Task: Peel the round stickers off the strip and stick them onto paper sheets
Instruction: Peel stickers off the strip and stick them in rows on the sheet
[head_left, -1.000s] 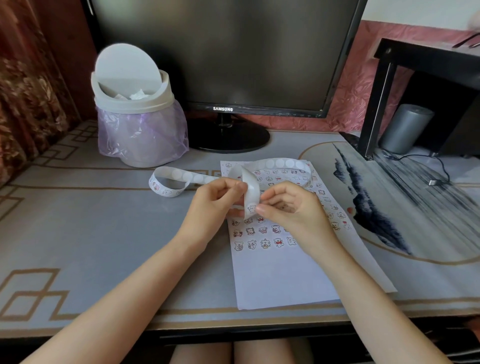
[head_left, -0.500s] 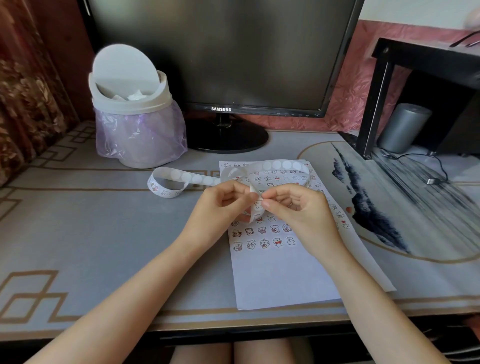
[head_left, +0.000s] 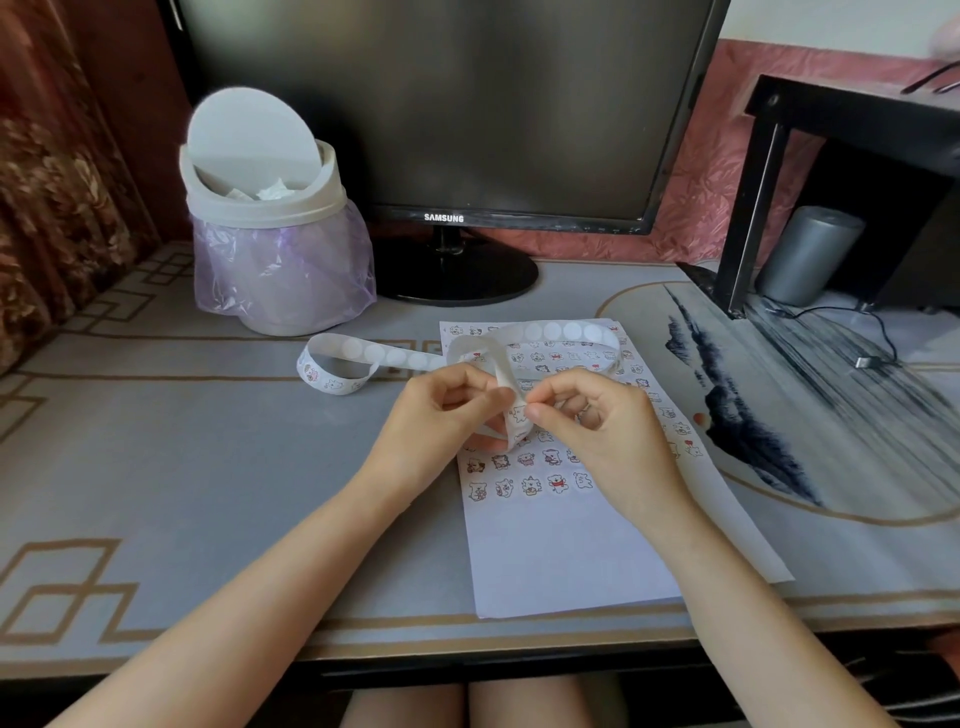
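Note:
A long white sticker strip (head_left: 395, 357) loops across the desk, curling at its left end and arching over the paper. A white paper sheet (head_left: 561, 540) lies in front of me, its upper half covered with several rows of small cartoon stickers. My left hand (head_left: 441, 415) grips a folded part of the strip above the sheet. My right hand (head_left: 592, 421) pinches the strip right beside it with thumb and forefinger, at a round sticker. Whether the sticker is lifting off is hidden by my fingers.
A white swing-lid bin (head_left: 270, 228) with a purple bag stands at the back left. A black monitor (head_left: 447, 109) sits behind the sheet. A black stand (head_left: 852, 171) with a grey cylinder (head_left: 808, 254) and a cable is at the right.
Both hands have shifted slightly on the strip; the loop between them has folded tighter and my right thumb and forefinger have closed in on one sticker.

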